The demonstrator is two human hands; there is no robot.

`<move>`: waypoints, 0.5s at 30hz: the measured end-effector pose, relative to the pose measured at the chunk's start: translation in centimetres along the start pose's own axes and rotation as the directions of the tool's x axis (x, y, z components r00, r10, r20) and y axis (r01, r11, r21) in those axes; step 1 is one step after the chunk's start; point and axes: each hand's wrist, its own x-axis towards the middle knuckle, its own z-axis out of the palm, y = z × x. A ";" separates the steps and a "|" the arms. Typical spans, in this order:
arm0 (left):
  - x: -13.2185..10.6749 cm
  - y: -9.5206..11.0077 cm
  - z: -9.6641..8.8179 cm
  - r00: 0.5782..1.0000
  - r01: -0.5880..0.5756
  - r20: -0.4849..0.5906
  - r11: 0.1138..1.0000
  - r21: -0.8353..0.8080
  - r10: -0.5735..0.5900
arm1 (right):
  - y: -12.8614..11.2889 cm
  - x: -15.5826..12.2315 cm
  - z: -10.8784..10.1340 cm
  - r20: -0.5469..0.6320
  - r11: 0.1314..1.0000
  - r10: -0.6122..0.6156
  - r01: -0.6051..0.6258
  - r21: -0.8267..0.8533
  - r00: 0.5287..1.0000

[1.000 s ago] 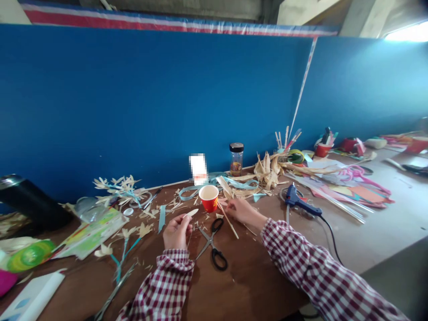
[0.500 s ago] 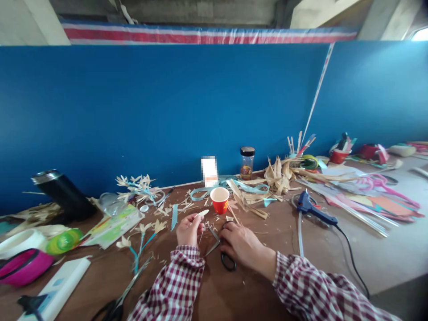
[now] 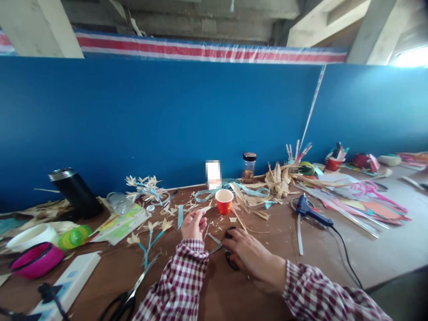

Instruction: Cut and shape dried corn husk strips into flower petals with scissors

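My left hand [image 3: 193, 226] pinches a pale, pointed piece of corn husk [image 3: 203, 209] between thumb and fingers, above the brown table. Low over the table, my right hand [image 3: 248, 250] has its fingers curled over the black handles of a pair of scissors [image 3: 216, 240]. Their blades are spread and point left towards my left wrist; the fingers partly hide the handles. Just beyond both hands stands a red paper cup [image 3: 224, 206]. Left of my left hand lie small husk flowers [image 3: 163, 225] on blue stems and a short blue ribbon strip [image 3: 180, 216].
A second pair of scissors [image 3: 129, 299] lies front left, near a white power strip [image 3: 75, 278]. A black flask [image 3: 76, 194] leans behind it. To the right rests a blue glue gun [image 3: 310, 211] with its cord. Dried husks [image 3: 279, 180] and a lidded jar [image 3: 249, 168] stand behind.
The view has shifted slightly. My right hand has drawn a little to the right across the scissor handles, exposing more of them. My left hand keeps its pinch on the husk piece.
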 end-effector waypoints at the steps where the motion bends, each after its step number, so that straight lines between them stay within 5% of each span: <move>1: 0.0 0.0 0.0 1.000 -0.004 -0.004 1.000 -0.008 0.004 | 0.0 -0.1 0.1 0.000 1.000 -0.001 0.001 -0.001 1.000; 11: 1.0 -0.2 -0.6 0.998 -0.026 -0.053 0.998 -0.063 0.023 | -0.1 -0.5 0.9 0.024 0.997 0.077 -0.076 -0.016 0.997; 15: 1.0 0.1 -0.6 0.996 -0.037 -0.079 0.997 -0.073 0.031 | 0.5 -0.8 1.8 -0.050 0.998 0.054 -0.056 -0.042 0.997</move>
